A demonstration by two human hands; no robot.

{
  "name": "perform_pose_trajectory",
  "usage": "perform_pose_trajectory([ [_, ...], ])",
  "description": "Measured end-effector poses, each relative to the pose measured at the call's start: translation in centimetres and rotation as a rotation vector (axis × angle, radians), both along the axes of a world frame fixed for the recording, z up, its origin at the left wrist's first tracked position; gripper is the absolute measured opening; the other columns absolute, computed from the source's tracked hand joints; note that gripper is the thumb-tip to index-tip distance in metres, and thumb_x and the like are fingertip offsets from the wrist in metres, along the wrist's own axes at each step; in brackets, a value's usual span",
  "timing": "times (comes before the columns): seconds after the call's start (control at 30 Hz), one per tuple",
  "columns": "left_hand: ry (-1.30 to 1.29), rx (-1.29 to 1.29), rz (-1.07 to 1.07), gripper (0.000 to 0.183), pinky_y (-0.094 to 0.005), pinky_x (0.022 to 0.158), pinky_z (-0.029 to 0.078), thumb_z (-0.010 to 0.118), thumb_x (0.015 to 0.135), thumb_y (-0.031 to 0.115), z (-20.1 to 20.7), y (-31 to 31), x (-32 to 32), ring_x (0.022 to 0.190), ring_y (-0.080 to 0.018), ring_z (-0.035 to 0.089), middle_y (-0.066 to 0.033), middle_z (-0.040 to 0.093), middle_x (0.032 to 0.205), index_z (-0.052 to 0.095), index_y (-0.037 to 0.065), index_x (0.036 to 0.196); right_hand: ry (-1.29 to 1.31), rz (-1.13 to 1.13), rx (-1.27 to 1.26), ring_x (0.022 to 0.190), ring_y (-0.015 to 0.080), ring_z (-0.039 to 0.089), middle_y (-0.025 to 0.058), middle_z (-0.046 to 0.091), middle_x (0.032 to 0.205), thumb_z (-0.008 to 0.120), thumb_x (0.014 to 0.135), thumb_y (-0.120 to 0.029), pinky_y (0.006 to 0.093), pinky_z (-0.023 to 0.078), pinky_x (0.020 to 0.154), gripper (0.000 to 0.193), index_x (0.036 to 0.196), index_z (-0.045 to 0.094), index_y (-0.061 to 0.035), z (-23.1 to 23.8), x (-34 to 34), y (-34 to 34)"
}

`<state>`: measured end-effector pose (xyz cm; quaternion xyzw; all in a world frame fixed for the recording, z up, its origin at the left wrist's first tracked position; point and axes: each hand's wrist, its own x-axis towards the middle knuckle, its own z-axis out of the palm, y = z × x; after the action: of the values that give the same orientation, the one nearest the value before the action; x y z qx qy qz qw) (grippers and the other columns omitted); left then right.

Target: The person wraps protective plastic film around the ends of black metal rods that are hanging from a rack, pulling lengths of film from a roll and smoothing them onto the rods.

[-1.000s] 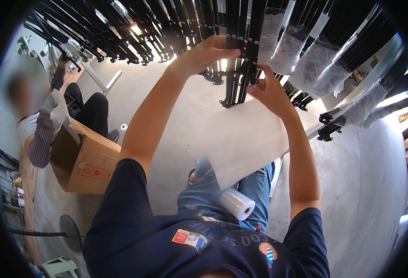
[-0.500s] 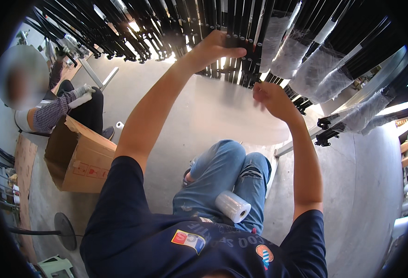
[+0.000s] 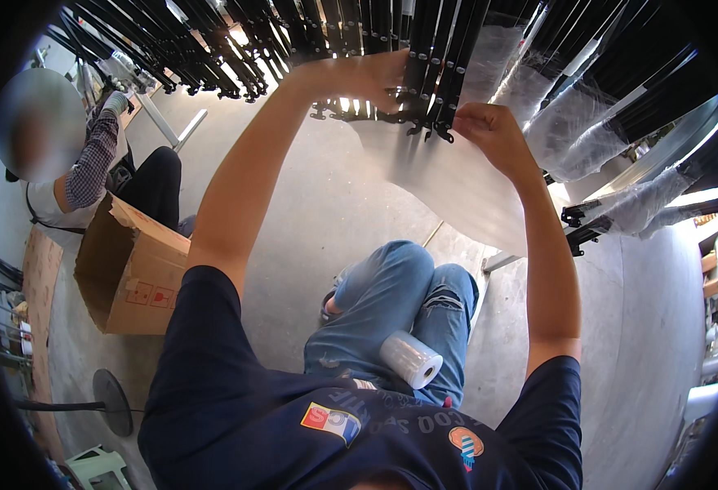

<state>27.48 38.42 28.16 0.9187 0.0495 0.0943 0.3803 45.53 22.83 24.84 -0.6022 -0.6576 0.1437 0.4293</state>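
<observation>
Several long black metal tubes (image 3: 435, 65) with small fittings at their lower ends hang in front of me, drawn together as a bundle. My left hand (image 3: 367, 80) grips this bundle from its left side, with its fingertips hidden behind the tubes. On the other side, my right hand (image 3: 487, 131) has its fingers pinched together close to the tubes' lower ends; what lies between them is too small to make out. A thin translucent sheet (image 3: 457, 192) spreads below and behind the tubes, between my forearms. Across my lap rests a roll of clear plastic film (image 3: 410, 359).
More black tubes (image 3: 212, 57) hang in a row to the left. Film-wrapped bundles (image 3: 575, 135) hang at the right. An open cardboard box (image 3: 142, 273) stands on the floor at left, with a seated co-worker (image 3: 89, 175) behind it. A round dark base (image 3: 114, 403) is at lower left.
The black tubes have come forward, and my left hand has shifted from in front of them to their left side. My right hand has risen towards them. The translucent sheet is spread wider.
</observation>
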Motion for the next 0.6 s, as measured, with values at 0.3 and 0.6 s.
perform_pose_trajectory([
  [0.3, 0.31, 0.345, 0.188, 0.105, -0.0341, 0.081, 0.046, 0.072, 0.062, 0.021, 0.8, -2.5, -2.1, 0.103, -0.03, 0.052, -0.0213, 0.045, 0.12, -0.002, 0.007, 0.134, 0.192, -0.024, 0.158, 0.071, 0.0062, 0.047, 0.0001, 0.054, 0.071, 0.056, 0.08, -0.01, 0.0209, 0.038, 0.069, 0.011, 0.08, 0.056, 0.0005, -1.0, -0.5, 0.3],
  [0.6, -0.099, 0.338, 0.45, 0.074, -0.0332, 0.085, 0.042, 0.067, 0.068, 0.021, -2.9, -4.9, -1.0, 0.101, -0.0281, 0.052, -0.0183, 0.052, 0.109, 0.028, 0.006, 0.129, 0.034, -0.003, 0.048, 0.074, 0.0099, 0.051, 0.0045, 0.059, 0.075, 0.055, 0.081, -0.016, 0.0247, 0.039, 0.071, 0.017, 0.085, 0.058, -0.0004, 0.4, -0.2, -0.8],
])
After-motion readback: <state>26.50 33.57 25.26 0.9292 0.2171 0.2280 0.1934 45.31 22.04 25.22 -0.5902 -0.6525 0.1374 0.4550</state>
